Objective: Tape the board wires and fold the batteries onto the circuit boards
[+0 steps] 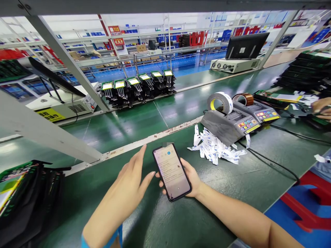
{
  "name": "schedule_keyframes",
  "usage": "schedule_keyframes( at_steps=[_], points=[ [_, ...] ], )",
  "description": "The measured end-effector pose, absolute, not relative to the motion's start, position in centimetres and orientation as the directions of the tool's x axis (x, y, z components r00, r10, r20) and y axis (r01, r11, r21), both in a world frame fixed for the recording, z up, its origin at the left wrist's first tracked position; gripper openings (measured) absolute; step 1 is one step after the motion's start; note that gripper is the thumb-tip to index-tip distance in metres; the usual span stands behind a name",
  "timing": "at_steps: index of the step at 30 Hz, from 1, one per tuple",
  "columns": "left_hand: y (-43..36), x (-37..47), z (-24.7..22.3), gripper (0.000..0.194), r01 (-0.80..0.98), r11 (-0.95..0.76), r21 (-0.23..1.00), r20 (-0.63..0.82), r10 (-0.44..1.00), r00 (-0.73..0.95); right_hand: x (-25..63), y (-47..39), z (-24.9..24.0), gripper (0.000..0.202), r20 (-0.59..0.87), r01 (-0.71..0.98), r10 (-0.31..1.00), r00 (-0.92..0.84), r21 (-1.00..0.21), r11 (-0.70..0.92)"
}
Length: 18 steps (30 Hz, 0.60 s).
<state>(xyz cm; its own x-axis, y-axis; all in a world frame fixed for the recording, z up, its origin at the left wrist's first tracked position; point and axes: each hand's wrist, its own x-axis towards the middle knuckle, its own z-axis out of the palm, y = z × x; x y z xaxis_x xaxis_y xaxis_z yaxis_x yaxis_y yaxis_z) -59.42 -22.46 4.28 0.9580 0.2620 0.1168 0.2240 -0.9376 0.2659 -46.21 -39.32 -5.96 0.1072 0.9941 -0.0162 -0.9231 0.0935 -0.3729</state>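
A smartphone point(172, 172) with a lit screen lies in my right hand point(192, 177), whose fingers wrap round its back and left edge. My left hand point(131, 179) hangs in the air just left of the phone, with thumb and fingers apart and nothing in it. Under both hands is the green tabletop point(160, 220). Beyond the phone to the right, white paper strips point(214, 146) lie in a pile beside a grey tape dispenser point(230, 124).
A second dispenser point(261, 110) and tape rolls point(219, 102) stand at right, near another person's hand point(322, 106). Black stacks with circuit boards point(137, 86) line the far side; more point(28, 196) stand at left. A metal post point(51, 127) rises at left.
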Motion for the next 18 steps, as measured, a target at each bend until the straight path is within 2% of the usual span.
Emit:
schedule_keyframes(
  at_steps=[4, 8, 18],
  points=[
    [-23.8, -57.9, 4.4, 0.099, 0.230, -0.912, 0.339, -0.020, 0.238, 0.971, -46.1, -39.3, -6.1, 0.074, 0.004, -0.922, 0.996, 0.087, -0.377, 0.082],
    [-25.3, -57.2, 4.5, 0.117, 0.258, -0.890, 0.375, -0.140, 0.221, 0.965, -45.9, -39.3, -6.3, 0.072, -0.031, -0.925, 0.994, 0.102, -0.371, 0.084],
    [-26.8, -56.2, 2.8, 0.130, 0.105, -0.947, 0.305, 0.002, 0.111, 0.994, -45.5, -39.3, -5.7, 0.069, -0.106, -0.922, 0.982, 0.158, -0.373, 0.108]
  ],
)
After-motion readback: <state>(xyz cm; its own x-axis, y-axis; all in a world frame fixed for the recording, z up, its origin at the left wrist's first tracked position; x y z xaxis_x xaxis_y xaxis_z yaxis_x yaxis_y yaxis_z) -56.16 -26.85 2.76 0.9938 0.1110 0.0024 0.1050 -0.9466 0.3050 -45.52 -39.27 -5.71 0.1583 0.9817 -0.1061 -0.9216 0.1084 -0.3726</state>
